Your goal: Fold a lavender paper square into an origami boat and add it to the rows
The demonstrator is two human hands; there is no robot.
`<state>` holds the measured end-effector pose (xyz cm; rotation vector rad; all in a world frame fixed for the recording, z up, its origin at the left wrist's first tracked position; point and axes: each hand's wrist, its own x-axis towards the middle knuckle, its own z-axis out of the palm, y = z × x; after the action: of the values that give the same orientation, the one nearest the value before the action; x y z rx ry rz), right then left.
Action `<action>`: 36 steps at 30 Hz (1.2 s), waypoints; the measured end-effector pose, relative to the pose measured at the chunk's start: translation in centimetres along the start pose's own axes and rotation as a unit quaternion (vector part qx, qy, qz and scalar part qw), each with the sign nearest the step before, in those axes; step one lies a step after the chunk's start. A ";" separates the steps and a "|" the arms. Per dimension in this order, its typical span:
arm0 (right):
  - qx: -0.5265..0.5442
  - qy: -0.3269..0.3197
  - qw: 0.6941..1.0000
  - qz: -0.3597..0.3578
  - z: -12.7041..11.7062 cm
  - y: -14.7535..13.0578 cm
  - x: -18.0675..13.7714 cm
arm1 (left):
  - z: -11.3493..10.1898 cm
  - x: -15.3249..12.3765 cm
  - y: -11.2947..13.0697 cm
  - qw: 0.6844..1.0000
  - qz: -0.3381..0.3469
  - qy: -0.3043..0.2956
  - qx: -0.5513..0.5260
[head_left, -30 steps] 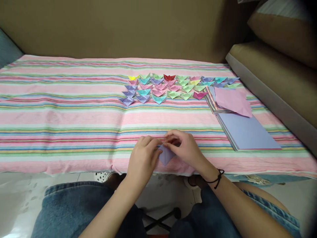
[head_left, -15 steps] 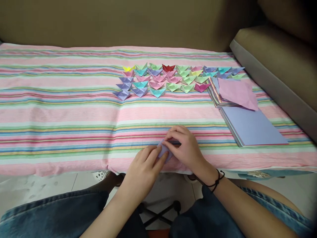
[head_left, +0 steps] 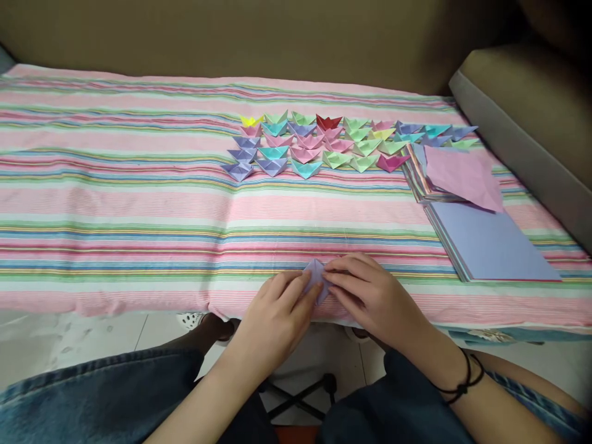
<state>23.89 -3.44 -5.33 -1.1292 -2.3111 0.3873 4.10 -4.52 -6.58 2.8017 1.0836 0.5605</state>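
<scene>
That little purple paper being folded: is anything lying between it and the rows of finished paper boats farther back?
Nothing visible. Only bare striped cloth separates the purple paper, pinched by left hand and right hand, from the folded boats.

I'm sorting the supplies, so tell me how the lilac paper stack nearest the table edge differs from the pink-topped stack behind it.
The lilac stack is squared up, its top sheet lying flat; the pink-topped stack is fanned out, with many-coloured edges showing. The pink top sheet sits askew and slightly lifted, while the lilac top sheet lines up with its pile. The lilac stack lies nearer the person, the pink one beside the folded boats. Both rest on the striped cloth, untouched.
</scene>
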 end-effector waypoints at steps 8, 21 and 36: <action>0.025 -0.029 0.999 0.006 0.3 0.0 -0.5 | -0.1 0.5 -0.2 1.000 -0.006 0.013 -0.012; 0.093 0.016 0.994 0.049 0.5 0.8 -0.2 | -0.2 1.7 0.0 0.994 -0.052 0.068 -0.072; 0.184 0.057 0.962 0.193 0.8 0.0 0.6 | 0.0 1.1 -1.8 0.961 -0.212 0.092 -0.148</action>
<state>23.13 -2.98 -5.80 -1.3615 -1.8136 0.8358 3.75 -2.45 -6.65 2.2063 1.4435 0.8572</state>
